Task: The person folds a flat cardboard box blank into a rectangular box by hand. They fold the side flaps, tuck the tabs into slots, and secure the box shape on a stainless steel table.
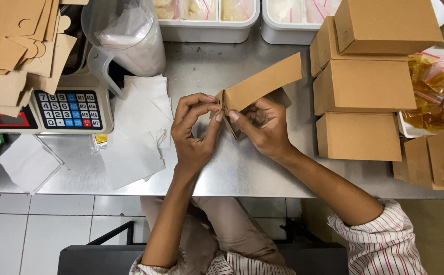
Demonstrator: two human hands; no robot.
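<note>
A brushed stainless-steel bench [242, 173] stands over a pale tiled floor, its near edge running straight across below the person's forearms. At the middle, both hands work a flat brown cardboard box blank [262, 84], half folded and held tilted just above the steel. The left hand [194, 130] pinches the blank's near-left corner between thumb and curled fingers; the right hand [262, 127] is closed around its underside, thumb pressing the same corner. Bare steel lies open directly beneath and in front of the hands. Loose white paper sheets [138, 127] crowd the left, touching a grey weighing scale with a keypad [69, 109], where a clear plastic jug [128, 35] stands. A stack of finished brown cardboard boxes [364, 86] fills the right side, near the right wrist. Two white plastic trays [209, 28] line the far edge.
</note>
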